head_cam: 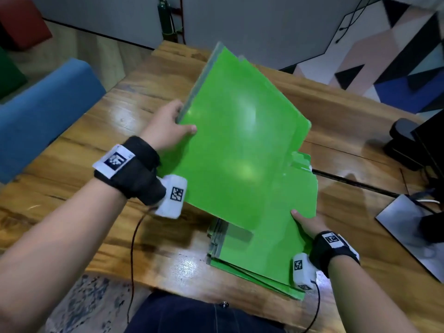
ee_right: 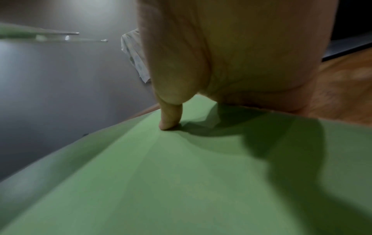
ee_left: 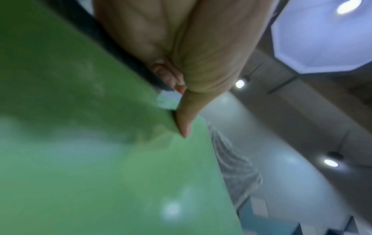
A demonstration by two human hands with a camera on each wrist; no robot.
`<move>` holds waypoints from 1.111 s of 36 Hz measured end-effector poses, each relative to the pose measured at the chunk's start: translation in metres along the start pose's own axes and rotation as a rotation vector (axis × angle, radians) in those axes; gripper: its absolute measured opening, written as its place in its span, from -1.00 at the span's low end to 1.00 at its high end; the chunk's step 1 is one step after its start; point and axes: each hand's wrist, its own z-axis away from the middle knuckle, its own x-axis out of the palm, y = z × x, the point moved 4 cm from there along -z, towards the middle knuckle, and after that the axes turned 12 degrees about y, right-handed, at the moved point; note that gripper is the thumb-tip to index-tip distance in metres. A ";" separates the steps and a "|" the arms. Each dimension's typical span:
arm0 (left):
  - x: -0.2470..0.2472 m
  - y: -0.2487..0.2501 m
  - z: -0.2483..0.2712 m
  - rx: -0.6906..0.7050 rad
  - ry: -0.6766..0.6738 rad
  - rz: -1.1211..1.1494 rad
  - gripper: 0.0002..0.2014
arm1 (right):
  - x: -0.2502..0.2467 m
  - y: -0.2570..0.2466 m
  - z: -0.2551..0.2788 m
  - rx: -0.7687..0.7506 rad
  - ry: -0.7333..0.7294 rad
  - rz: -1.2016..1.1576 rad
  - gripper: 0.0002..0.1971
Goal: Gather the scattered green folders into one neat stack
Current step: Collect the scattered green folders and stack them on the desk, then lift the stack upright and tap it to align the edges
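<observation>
My left hand (head_cam: 168, 126) grips the left edge of a lifted bundle of green folders (head_cam: 240, 140), thumb on top. The bundle hangs tilted above the wooden table (head_cam: 96, 152). In the left wrist view the thumb (ee_left: 184, 120) presses on the bundle's (ee_left: 100, 159) green cover. A second stack of green folders (head_cam: 259, 255) lies on the table near the front edge, partly under the bundle. My right hand (head_cam: 307, 224) holds that stack's right edge; the thumb (ee_right: 171, 117) presses on its top cover (ee_right: 181, 174), and the fingers are hidden below.
A blue padded seat (head_cam: 43, 111) stands left of the table. At the right sit a black stand (head_cam: 403, 140), cables and a glossy grey board (head_cam: 408, 227). A green cylinder (head_cam: 165, 18) stands against the back wall. Bare wood shows on the table's left half.
</observation>
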 end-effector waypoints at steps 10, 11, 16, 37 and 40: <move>0.105 -0.094 0.062 -0.414 -0.315 -0.258 -0.49 | -0.013 -0.015 0.041 0.061 -0.081 0.008 -0.27; 0.107 -0.097 0.060 -0.437 -0.336 -0.256 -0.47 | -0.012 -0.015 0.041 0.071 -0.085 0.007 -0.20; 0.128 -0.097 0.056 -0.497 -0.399 -0.183 -0.41 | -0.007 -0.010 0.031 0.081 -0.126 -0.036 -0.06; 0.164 -0.080 0.075 -0.669 -0.541 0.083 0.04 | -0.020 -0.044 0.047 0.045 0.261 -0.184 -0.21; 0.159 -0.083 0.071 -0.667 -0.524 0.180 0.27 | -0.023 -0.055 0.056 -0.036 0.307 -0.173 -0.17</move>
